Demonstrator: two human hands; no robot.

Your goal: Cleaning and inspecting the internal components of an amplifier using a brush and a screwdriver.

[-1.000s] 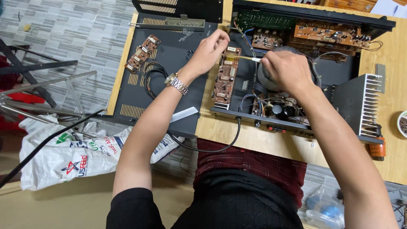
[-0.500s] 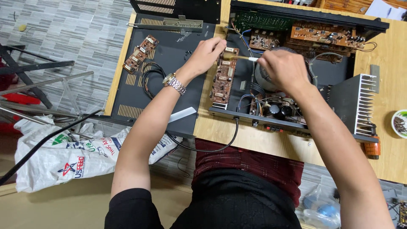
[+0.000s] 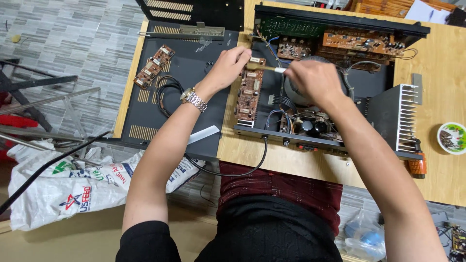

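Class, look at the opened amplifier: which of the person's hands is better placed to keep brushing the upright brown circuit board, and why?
Probably the right hand: it grips the brush by its handle, bristle end toward the brown circuit board. The left hand sits at the board's top edge, apparently steadying it.

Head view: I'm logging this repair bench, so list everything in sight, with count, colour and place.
amplifier: one, black, open, on the table
table: one, light wood, right
upright board: one, brown, at the amplifier's left edge
loose board: one, brown, on the cover
cover: one, black, left of the amplifier
heatsink: one, silver fins, amplifier's right end
brush: one, pale handle, between both hands
bowl: one, white and green, far right
sack: one, white, on the floor, lower left
watch: one, silver, left wrist
left hand: grip on the brush's tip end
right hand: grip on the brush's other end
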